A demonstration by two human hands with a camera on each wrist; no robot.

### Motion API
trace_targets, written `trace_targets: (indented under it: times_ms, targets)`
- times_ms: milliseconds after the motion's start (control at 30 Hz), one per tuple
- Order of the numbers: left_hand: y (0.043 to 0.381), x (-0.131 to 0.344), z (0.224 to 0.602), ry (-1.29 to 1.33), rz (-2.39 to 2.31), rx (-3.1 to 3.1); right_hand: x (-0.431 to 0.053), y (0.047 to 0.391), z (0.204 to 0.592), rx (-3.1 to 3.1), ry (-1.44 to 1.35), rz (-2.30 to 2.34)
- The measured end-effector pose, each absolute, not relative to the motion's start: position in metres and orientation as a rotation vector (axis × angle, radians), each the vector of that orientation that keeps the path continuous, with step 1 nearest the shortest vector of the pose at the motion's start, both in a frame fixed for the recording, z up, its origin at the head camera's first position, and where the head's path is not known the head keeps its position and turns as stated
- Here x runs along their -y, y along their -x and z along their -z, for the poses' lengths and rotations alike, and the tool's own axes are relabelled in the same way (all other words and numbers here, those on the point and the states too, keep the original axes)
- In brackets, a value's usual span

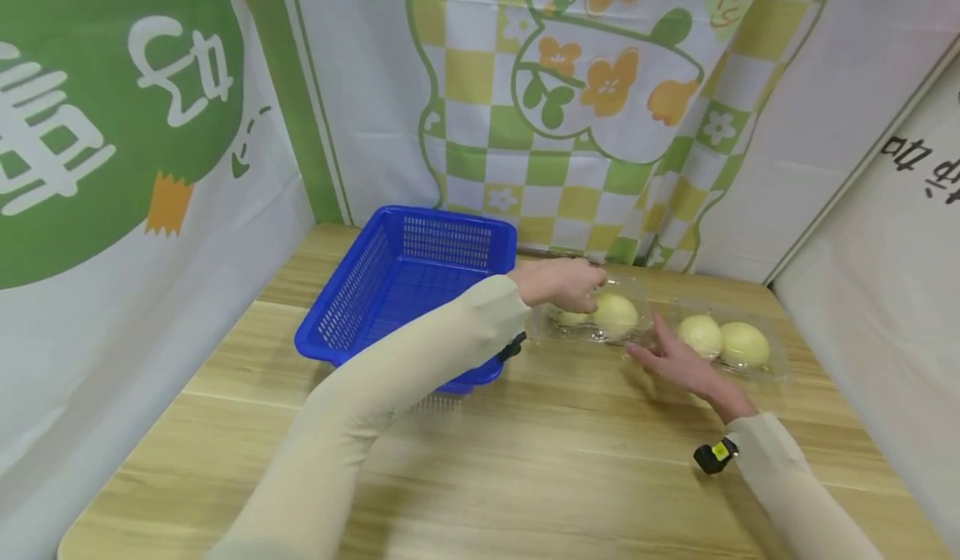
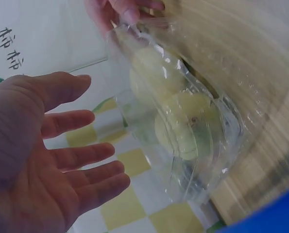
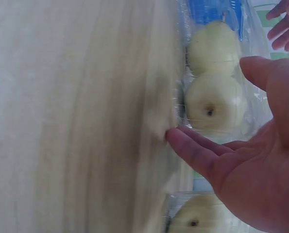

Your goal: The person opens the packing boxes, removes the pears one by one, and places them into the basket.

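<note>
Two pale yellow pears sit side by side in a clear plastic box right of the blue basket. My left hand reaches over this box's left end. In the left wrist view, the left hand has its fingers spread, with a gap to the box. At the box's other end, my right hand lies with thumb and fingers apart. The right wrist view has the right hand close beside the pears, its fingers extended; whether it touches the plastic, I cannot tell.
A blue perforated basket stands on the wooden table at the left. To the right is a second clear box with two more pears. A patterned curtain hangs behind the table.
</note>
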State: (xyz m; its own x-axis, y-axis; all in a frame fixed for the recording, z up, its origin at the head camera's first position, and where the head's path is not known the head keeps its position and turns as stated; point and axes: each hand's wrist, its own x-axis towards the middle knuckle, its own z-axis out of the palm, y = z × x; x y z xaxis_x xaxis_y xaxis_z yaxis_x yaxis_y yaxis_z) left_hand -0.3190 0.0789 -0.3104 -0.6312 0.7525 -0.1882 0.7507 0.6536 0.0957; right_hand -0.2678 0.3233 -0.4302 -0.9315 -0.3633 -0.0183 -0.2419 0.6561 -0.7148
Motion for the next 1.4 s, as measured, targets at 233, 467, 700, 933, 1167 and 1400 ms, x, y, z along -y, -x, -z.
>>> trace_targets:
  times_ms: [233, 467, 700, 933, 1167, 1400]
  targets:
    - [0.315, -0.089, 0.315, -1.212, 0.056, -2.695, -0.325, 0.266, 0.436, -2.774, 0.422, 1.137]
    - [0.31, -0.096, 0.32, -1.157, 0.098, -2.701, -0.326, 0.266, 0.438, -2.736, 0.472, 1.225]
    - [0.304, -0.107, 0.329, -1.105, 0.151, -2.702, -0.326, 0.268, 0.44, -2.688, 0.483, 1.272]
    - [0.293, -0.117, 0.34, -1.075, 0.303, -2.724, -0.327, 0.269, 0.439, -2.681, 0.457, 1.249]
    - [0.286, -0.121, 0.35, -1.076, 0.45, -2.742, -0.328, 0.271, 0.441, -2.667, 0.46, 1.264]
    - [0.285, -0.123, 0.358, -1.044, 0.507, -2.772, -0.329, 0.271, 0.442, -2.692, 0.493, 1.231]
